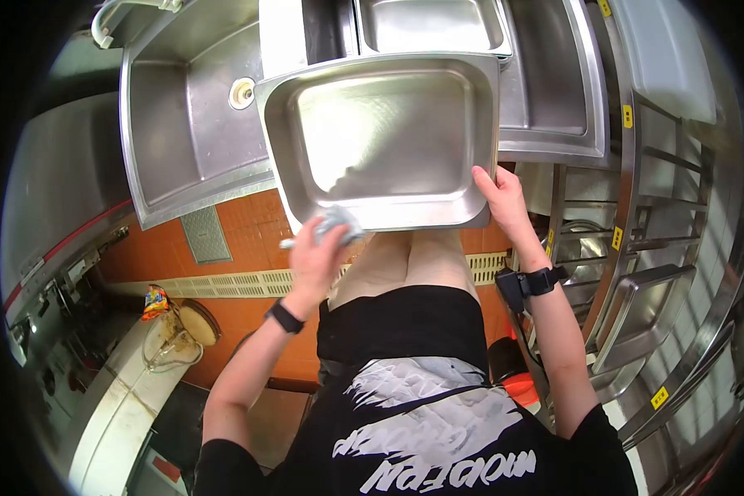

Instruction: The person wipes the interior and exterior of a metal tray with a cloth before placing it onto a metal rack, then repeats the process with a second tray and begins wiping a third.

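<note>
A rectangular stainless steel pan [405,140] is held up in front of me, its hollow side facing me. My right hand [502,198] grips its lower right corner, thumb over the rim and the other fingers hidden behind. My left hand [316,260] is closed around a crumpled grey-blue cloth [336,221] at the pan's lower left rim, slightly blurred. Bright reflections cover the left part of the pan's bottom. Behind its upper edge, another steel pan [434,26] rests at the sink.
A sink basin [223,124] with a drain lies to the left, under a faucet [103,29]. Another basin [550,74] is at the right. A steel rack [628,165] with yellow labels holds metal pans on my right. A white counter [120,405] with a colourful packet [155,303] stands lower left.
</note>
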`<state>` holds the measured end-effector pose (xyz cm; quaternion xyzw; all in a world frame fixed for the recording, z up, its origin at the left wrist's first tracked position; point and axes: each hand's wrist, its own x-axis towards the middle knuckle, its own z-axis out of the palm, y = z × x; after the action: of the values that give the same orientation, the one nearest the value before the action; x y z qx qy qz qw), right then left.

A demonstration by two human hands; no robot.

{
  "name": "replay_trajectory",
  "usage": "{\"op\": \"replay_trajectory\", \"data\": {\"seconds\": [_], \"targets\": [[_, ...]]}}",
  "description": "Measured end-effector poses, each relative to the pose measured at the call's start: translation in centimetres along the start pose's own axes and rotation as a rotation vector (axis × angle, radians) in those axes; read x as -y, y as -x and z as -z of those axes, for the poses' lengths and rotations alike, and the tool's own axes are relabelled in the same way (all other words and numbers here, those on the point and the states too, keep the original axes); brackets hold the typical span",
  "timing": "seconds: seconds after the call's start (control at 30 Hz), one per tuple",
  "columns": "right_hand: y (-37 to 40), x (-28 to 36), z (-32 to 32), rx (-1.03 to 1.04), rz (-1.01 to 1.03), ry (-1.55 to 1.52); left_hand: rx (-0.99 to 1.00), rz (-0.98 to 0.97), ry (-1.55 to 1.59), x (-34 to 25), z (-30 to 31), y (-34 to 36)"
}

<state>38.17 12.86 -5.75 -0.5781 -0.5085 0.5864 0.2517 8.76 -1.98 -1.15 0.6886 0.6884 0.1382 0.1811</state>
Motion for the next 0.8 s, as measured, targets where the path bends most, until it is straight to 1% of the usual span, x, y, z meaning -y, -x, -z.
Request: {"op": "replay_trajectory", "data": {"seconds": [0.07, 0.13, 0.17, 0.23, 0.27, 0.3, 0.37, 0.4, 0.5, 0.53, 0.63, 0.67, 0.7, 0.8], "targets": [[0.1, 0.3, -0.2, -0.023, -0.004, 0.018, -0.088, 0.051, -0.032, 2.5, 1.5, 1.2], [0.1, 0.7, -0.9, -0.169, -0.060, 0.150, -0.149, 0.126, 0.011, 2.8, 2.6, 1.3], [0.3, 1.0, -1.3, -0.162, -0.059, 0.145, -0.190, 0.171, 0.032, 2.7, 2.7, 1.1], [0.6, 2.5, -2.5, -0.376, -0.084, 0.135, -0.245, 0.249, 0.084, 2.1, 2.7, 0.1], [0.5, 2.4, -2.7, -0.406, -0.056, 0.219, -0.265, 0.334, 0.130, 1.5, 2.6, -0.4], [0.5, 2.5, -2.8, -0.396, -0.053, 0.210, -0.284, 0.365, 0.141, 1.4, 2.4, -0.9], [0.3, 2.6, -3.0, -0.453, -0.024, 0.221, -0.307, 0.386, 0.197, 1.4, 2.0, -1.7], [0.1, 2.1, -2.9, -0.465, 0.022, 0.225, -0.319, 0.408, 0.204, 1.3, 1.9, -2.0], [-0.2, 0.8, -2.4, -0.448, 0.040, 0.201, -0.357, 0.418, 0.200, 1.3, 2.6, -4.6], [-0.2, 0.9, -2.1, -0.418, -0.011, 0.233, -0.372, 0.400, 0.168, 1.9, 2.8, -5.8], [-0.1, 1.1, -1.7, -0.395, 0.058, 0.247, -0.464, 0.373, 0.190, 3.2, 3.5, -10.6], [0.3, 1.9, -1.6, -0.358, 0.031, 0.282, -0.488, 0.355, 0.163, 3.7, 3.9, -12.3], [0.7, 1.5, -1.7, -0.343, 0.039, 0.277, -0.522, 0.402, 0.185, 3.6, 4.6, -13.9], [1.9, 0.1, -1.7, -0.356, 0.074, 0.285, -0.522, 0.412, 0.119, 4.4, 5.5, -16.3]]}}
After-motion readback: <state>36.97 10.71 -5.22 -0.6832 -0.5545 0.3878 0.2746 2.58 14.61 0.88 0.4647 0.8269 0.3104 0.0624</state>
